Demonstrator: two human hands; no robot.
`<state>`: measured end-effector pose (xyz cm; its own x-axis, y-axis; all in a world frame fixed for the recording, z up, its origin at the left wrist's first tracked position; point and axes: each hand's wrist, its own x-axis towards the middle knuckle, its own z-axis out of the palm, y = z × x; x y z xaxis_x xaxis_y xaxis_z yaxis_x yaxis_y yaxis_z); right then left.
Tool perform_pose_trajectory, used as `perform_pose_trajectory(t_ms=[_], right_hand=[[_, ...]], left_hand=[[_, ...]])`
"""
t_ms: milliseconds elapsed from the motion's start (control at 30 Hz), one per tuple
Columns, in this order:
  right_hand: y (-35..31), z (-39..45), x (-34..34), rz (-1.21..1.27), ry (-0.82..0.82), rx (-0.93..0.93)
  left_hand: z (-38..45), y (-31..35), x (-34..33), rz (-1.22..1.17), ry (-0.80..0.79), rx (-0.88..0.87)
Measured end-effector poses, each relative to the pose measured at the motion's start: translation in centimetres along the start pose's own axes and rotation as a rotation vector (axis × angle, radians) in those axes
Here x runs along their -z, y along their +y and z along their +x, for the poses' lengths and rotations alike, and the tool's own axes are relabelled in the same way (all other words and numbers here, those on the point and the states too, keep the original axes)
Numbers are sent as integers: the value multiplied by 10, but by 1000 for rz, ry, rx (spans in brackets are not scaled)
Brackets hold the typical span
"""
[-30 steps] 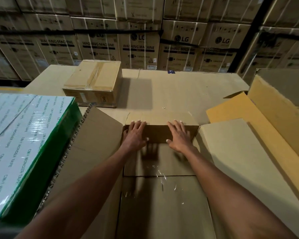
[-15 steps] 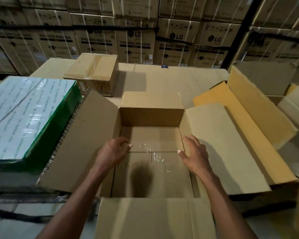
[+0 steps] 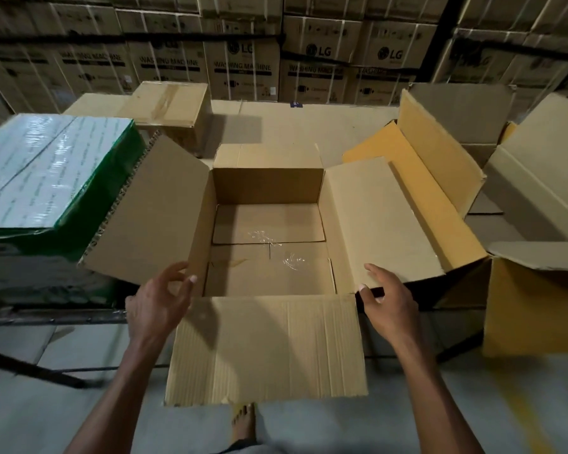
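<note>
So the plain brown corrugated cardboard box [image 3: 268, 185] is sitting dead centre, its four ribbed flaps splaying outward, between a shiny green-sided shrink-wrapped pack [image 3: 46, 172] and a mustard-yellow open carton [image 3: 440, 165]. The left hand [image 3: 159, 306] and right hand [image 3: 389, 303] are hovering loose-fingered at its two near corners, gripping nothing. The near flap is hanging down between them.

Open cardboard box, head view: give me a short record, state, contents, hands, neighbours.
box: open cardboard box, all four flaps folded out
contents: none; taped bottom seam shows
left: left hand, fingers loose, by left flap's near corner
right: right hand, fingers loose, by right flap's near corner
beside: green-sided wrapped pack
behind: sealed small box
</note>
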<state>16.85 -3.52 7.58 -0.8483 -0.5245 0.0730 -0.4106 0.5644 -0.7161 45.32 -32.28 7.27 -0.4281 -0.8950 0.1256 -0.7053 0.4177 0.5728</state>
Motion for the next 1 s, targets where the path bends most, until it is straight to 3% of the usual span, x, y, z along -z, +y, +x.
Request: perform_pose_trajectory(t_ms=[267, 533, 700, 800, 1000], right_hand=[[10, -4, 3, 264, -24, 16], [0, -1, 18, 313, 80, 93], [-15, 12, 41, 221, 177, 253], [-29, 27, 61, 56, 169, 369], [-78, 65, 92, -278, -79, 324]], left_hand=[[-16, -5, 7, 57, -9, 172], [-6, -26, 15, -279, -25, 42], [-8, 1, 39, -222, 154, -110], [4, 18, 60, -107, 167, -200], [46, 48, 96, 83, 36, -344]])
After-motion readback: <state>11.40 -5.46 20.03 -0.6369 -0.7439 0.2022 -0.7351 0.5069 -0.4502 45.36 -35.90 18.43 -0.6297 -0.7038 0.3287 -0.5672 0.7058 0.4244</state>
